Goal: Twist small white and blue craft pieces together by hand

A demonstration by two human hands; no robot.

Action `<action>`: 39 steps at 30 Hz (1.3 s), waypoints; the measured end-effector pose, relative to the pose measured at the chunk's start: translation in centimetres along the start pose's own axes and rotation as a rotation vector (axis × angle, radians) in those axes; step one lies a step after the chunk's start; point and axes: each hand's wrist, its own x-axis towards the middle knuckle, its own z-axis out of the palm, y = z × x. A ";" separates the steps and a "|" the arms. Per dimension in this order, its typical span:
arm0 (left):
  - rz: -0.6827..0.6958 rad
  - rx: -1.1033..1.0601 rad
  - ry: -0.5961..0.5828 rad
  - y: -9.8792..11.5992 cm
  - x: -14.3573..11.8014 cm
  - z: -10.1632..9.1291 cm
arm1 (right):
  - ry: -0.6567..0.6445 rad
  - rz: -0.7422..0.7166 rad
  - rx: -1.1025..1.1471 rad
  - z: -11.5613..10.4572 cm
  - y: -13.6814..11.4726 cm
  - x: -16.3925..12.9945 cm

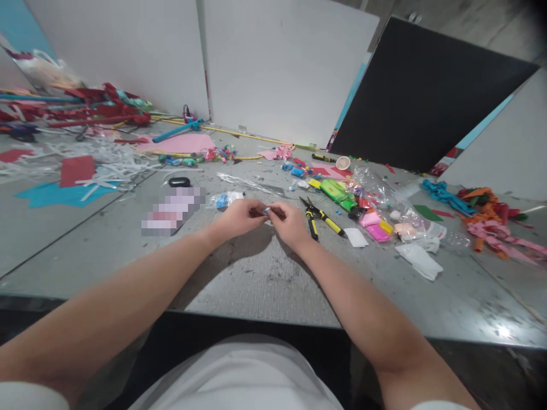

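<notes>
Over the grey table's (256, 285) middle, left hand (239, 217) and right hand (290, 223) meet fingertip to fingertip, both pinched shut on a small blue piece (266, 211), held up close for fine work, yellow-handled pliers (318, 219) lying just right.

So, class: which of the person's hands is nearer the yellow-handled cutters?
Right. The right hand sits just beside the cutters; the left hand is farther, beyond the right.
</notes>
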 end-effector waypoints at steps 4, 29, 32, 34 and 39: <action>-0.044 -0.054 0.021 0.2 0.1 0.0 | 0.032 -0.020 0.003 0.0 0.2 0.1; 0.012 -0.049 -0.002 -0.2 0.3 -1.2 | -0.100 0.096 0.022 0.0 0.5 0.6; 0.010 -0.047 0.022 -0.3 0.6 -1.2 | -0.101 0.101 0.041 0.3 0.7 0.6; 0.004 -0.048 0.039 -0.4 0.6 -1.1 | -0.102 0.090 0.042 0.4 0.8 0.6; -0.010 -0.027 0.063 -0.5 0.5 -1.1 | -0.108 0.057 0.007 0.1 0.7 0.4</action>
